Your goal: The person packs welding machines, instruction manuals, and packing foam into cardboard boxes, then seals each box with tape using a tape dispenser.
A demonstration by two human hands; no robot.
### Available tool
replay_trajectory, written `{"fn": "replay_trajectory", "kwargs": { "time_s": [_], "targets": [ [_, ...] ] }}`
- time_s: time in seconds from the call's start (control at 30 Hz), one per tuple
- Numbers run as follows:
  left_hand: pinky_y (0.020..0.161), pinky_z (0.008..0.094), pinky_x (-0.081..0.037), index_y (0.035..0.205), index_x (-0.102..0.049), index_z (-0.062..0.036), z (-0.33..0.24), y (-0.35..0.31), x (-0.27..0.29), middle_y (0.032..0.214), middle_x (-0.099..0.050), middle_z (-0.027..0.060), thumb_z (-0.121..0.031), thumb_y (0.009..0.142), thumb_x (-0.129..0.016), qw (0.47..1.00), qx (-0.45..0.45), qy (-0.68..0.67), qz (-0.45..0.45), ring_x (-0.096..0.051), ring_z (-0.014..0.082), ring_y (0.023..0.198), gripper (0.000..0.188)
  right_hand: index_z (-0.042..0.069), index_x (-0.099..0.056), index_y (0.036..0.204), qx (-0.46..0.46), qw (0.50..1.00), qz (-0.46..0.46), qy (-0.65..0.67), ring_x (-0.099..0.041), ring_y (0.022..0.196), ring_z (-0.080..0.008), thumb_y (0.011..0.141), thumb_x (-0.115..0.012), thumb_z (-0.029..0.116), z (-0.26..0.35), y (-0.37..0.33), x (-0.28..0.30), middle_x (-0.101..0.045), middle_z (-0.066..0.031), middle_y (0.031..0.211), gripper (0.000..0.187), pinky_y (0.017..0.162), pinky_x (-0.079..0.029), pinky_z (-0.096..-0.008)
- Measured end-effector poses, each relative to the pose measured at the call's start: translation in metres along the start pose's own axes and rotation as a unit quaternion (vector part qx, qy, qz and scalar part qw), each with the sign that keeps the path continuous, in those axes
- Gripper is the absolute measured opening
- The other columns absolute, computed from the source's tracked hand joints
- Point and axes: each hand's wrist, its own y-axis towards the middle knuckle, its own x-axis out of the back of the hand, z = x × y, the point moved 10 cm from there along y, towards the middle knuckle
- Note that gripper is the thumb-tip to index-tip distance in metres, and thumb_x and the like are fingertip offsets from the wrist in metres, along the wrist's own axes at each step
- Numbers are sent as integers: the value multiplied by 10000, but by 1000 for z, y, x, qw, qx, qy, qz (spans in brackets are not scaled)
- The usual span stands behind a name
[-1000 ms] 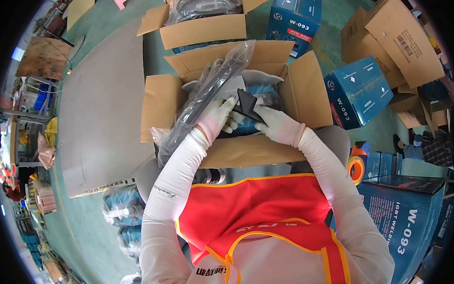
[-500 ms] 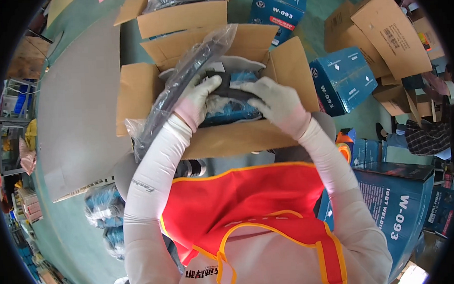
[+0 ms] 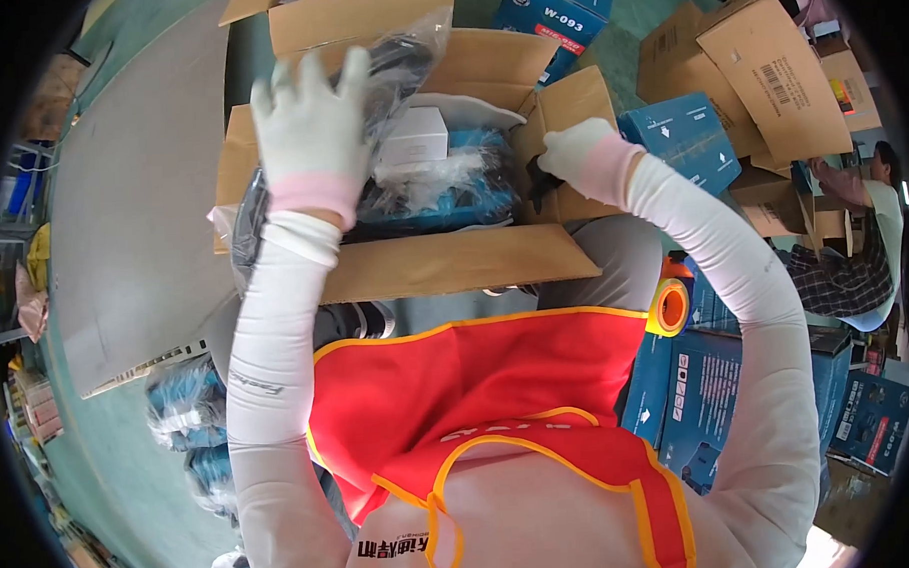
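Note:
In front of me stands an open cardboard box (image 3: pixel 454 269). Inside lies a blue machine wrapped in clear plastic (image 3: pixel 462 199), with a small white box (image 3: pixel 414 135) on it and white foam (image 3: pixel 474 113) behind. My gloved left hand (image 3: pixel 314 129) is open, fingers spread, over the box's left side. Beside and under it is a long dark item in a clear plastic bag (image 3: pixel 402 70), partly hidden by the hand. My gloved right hand (image 3: pixel 582 159) is closed on a black object (image 3: pixel 542 184) at the box's right inner side; its kind cannot be made out.
Another open carton (image 3: pixel 365 22) is just behind. Blue printed boxes (image 3: pixel 680 141) and stacked brown cartons (image 3: pixel 773 78) stand at the right. A tape roll (image 3: pixel 668 307) sits by my right knee. Wrapped blue machines (image 3: pixel 185 404) are on the floor left, below a grey board (image 3: pixel 142 215).
My hands have moved apart, the left up and open, the right to the box's right side with the black object. The white box is now uncovered. The bagged item has shifted left.

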Motion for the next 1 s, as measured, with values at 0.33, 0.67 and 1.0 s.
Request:
{"fn": "replay_trajectory", "kwargs": {
  "time_s": [0.33, 0.67, 1.0],
  "targets": [
    [721, 284, -483, 963, -657, 44, 112, -26, -127, 772, -645, 58, -136, 750, -645, 816, 173, -444, 328, -600, 156, 708, 279, 96, -724, 985, 28, 999, 28, -10, -683, 926, -275, 818, -631, 89, 50, 40, -46, -676, -92, 1012, 191, 717, -542, -375],
    [715, 323, -497, 990, -638, 17, 129, -39, -74, 831, -675, 125, -166, 803, -647, 819, 271, -472, 183, -643, 221, 736, 262, 101, -721, 955, 63, 993, 104, -9, -684, 922, -277, 832, -609, 121, 60, 62, -62, -681, -103, 1019, 167, 706, -545, -384],
    [653, 453, -504, 895, -528, -60, 11, -74, 38, 720, -618, 159, -105, 714, -618, 885, 40, -443, 140, -632, 373, 709, 207, 169, -707, 1026, 13, 998, 66, 15, -683, 965, -268, 865, -563, 132, 26, 49, -65, -702, -65, 989, 219, 777, -551, -387]
  ]
}}
